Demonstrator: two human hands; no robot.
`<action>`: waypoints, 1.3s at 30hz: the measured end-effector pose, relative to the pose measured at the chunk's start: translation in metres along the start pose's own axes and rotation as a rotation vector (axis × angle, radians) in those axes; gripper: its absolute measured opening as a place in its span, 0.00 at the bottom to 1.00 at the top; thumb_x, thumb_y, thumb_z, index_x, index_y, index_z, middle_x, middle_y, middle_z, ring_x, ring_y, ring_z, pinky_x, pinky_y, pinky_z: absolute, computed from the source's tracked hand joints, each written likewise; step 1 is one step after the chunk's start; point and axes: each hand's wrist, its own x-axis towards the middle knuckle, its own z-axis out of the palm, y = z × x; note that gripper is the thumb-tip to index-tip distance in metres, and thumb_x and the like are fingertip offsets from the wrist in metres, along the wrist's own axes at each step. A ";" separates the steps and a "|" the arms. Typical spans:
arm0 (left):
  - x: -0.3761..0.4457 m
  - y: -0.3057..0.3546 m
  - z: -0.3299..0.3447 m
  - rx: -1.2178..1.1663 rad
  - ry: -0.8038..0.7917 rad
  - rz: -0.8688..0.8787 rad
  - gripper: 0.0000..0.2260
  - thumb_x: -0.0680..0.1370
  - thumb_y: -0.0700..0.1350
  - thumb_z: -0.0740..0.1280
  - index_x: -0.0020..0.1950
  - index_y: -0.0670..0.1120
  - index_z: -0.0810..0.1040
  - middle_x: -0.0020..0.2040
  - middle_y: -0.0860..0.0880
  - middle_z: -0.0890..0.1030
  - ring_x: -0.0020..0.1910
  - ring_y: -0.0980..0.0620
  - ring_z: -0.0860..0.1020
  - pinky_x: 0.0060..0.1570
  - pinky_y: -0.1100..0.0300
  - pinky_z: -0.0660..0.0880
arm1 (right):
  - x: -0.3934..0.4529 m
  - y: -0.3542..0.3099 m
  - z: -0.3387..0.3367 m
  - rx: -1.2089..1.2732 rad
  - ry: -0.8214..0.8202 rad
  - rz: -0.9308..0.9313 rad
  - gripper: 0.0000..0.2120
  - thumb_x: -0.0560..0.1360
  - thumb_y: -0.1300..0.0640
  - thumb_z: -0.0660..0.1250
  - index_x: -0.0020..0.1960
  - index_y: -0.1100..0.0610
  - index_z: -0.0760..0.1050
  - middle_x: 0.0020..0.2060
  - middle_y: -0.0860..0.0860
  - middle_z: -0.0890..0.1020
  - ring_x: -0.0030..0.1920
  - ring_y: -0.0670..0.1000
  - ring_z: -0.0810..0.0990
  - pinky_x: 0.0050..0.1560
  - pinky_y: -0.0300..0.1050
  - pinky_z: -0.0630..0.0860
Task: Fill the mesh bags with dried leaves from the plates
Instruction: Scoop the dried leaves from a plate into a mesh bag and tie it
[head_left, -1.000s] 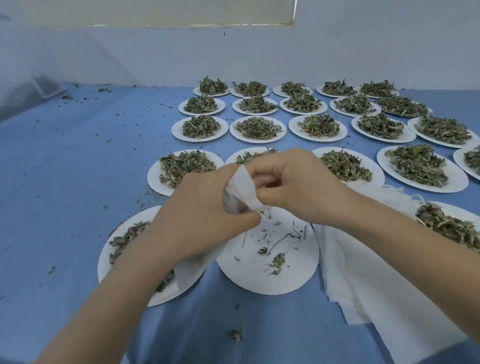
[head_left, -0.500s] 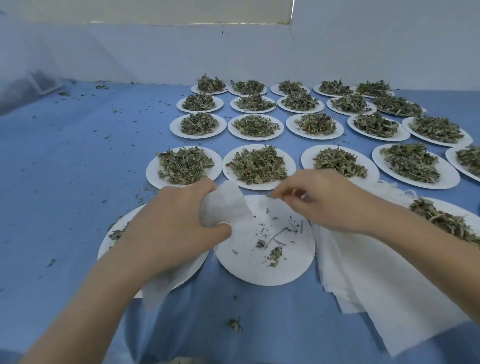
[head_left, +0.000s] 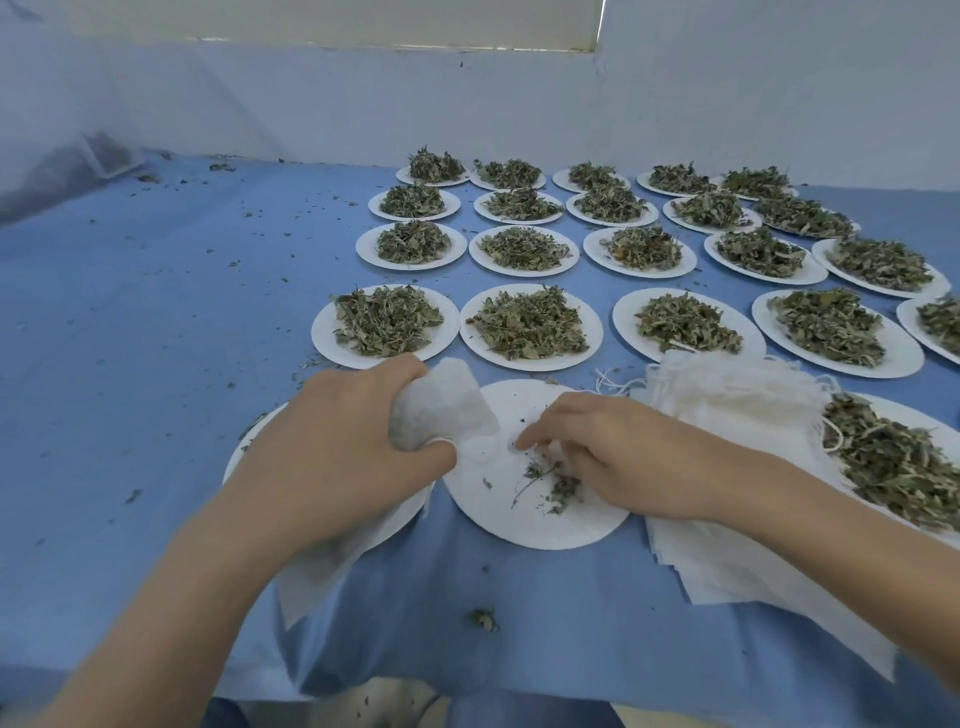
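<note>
Left hand: the left hand (head_left: 343, 447) is seen at centre left, fingers and thumb curled round a white mesh bag (head_left: 441, 408); the bag is held bunched, its upper part standing clear above the thumb; it is held over the left edge of the near plate.
Right hand: the right hand (head_left: 618, 457) is laid low over the near plate, fingers bent down onto the leaf scraps (head_left: 550, 480); a pinch on the scraps is suggested, but whether any are actually gripped cannot be told.
Near plate: a white paper plate (head_left: 535, 525) is placed directly before the person; only a few crumbs, stems and leaf scraps are left on it.
Left plate: a second paper plate (head_left: 249, 447) is largely covered by the left hand and forearm; a flat white sheet (head_left: 311, 577) is seen hanging off its near edge.
Bag stock: a stack of empty mesh bags (head_left: 727, 410) with drawstrings is laid just right of the near plate, under the right forearm; it touches a full plate (head_left: 893, 457) at far right.
Leaf plates: rows of paper plates heaped with dried leaves (head_left: 524, 322) are set out beyond the hands, as far as the wall.
Surface: a blue table covering (head_left: 130, 338) is strewn with loose leaf fragments; one clump (head_left: 483, 618) is noted near the front edge.
</note>
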 end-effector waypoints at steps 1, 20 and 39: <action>-0.001 0.000 -0.001 -0.005 0.001 0.000 0.17 0.62 0.61 0.62 0.47 0.57 0.74 0.33 0.55 0.76 0.36 0.60 0.72 0.34 0.57 0.72 | -0.002 0.000 0.001 -0.040 -0.010 -0.031 0.23 0.77 0.66 0.54 0.67 0.47 0.71 0.62 0.47 0.71 0.61 0.48 0.70 0.60 0.38 0.66; -0.011 0.004 0.008 -0.002 -0.085 0.001 0.11 0.63 0.58 0.64 0.42 0.58 0.71 0.34 0.55 0.76 0.36 0.60 0.73 0.36 0.57 0.73 | -0.001 -0.003 -0.001 -0.010 -0.085 -0.018 0.08 0.76 0.60 0.66 0.53 0.54 0.80 0.49 0.47 0.81 0.45 0.40 0.74 0.49 0.29 0.68; 0.002 0.026 0.017 -0.136 0.037 0.099 0.17 0.61 0.63 0.64 0.44 0.56 0.73 0.33 0.56 0.77 0.34 0.59 0.73 0.34 0.54 0.75 | 0.002 -0.041 -0.044 0.576 0.458 -0.165 0.16 0.66 0.67 0.75 0.43 0.46 0.82 0.37 0.43 0.85 0.36 0.41 0.81 0.41 0.39 0.78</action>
